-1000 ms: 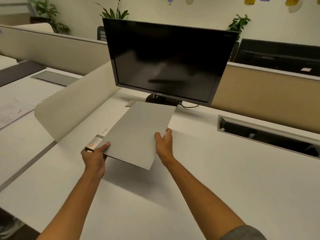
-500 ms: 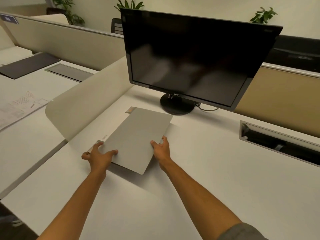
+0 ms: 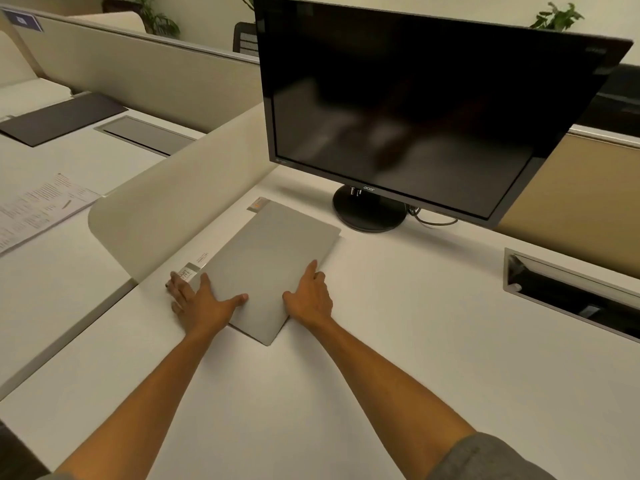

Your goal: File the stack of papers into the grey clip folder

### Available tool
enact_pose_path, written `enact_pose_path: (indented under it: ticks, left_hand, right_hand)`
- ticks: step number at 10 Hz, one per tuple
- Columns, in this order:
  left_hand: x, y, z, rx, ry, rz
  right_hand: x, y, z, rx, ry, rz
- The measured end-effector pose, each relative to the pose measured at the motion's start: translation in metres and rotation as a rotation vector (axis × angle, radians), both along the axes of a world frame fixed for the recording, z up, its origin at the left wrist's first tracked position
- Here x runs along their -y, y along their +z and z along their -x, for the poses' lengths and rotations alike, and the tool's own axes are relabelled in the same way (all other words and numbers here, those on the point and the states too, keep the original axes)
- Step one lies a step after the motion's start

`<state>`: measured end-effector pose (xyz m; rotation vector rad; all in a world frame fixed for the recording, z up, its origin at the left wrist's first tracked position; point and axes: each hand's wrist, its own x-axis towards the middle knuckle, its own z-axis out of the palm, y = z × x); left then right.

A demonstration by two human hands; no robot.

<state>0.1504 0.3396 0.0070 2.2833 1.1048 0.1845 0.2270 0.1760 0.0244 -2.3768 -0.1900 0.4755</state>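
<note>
**Both hands flat on the closed grey folder**

The grey folder (image 3: 273, 261) lies closed on the white worktop (image 3: 398, 341), in front of the monitor (image 3: 426, 109). The left hand (image 3: 202, 303) rests on its near left edge, fingers spread. The right hand (image 3: 310, 296) presses its right edge, fingers together. Loose papers (image 3: 34, 209) lie far left.

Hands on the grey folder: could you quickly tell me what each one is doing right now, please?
Left hand: open, fingers spread, pressing flat on the grey folder's near left corner.
Right hand: open, palm down on the folder's right edge, holding nothing.
</note>
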Motion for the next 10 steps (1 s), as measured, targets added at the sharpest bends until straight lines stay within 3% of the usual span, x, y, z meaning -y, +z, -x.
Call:
enact_pose_path:
  ticks: [1,3,8,10]
  left_hand:
    - [-0.01,-0.009,-0.001,-0.088,-0.107,-0.142]
    - [-0.029,-0.017,-0.003,-0.157,-0.17,-0.2]
    - [-0.064,-0.021,-0.012,-0.209,-0.201,-0.214]
    - [-0.053,-0.012,-0.014,-0.075,-0.273,-0.271]
  right_hand:
    - [-0.005,-0.005,-0.002,0.146,0.058,0.196]
    - [-0.019,-0.016,-0.012,0.271,0.232,0.308]
    - [-0.052,-0.014,-0.028,0.215,0.324,0.318]
    - [-0.031,-0.004,-0.018,0.289,0.313,0.223]
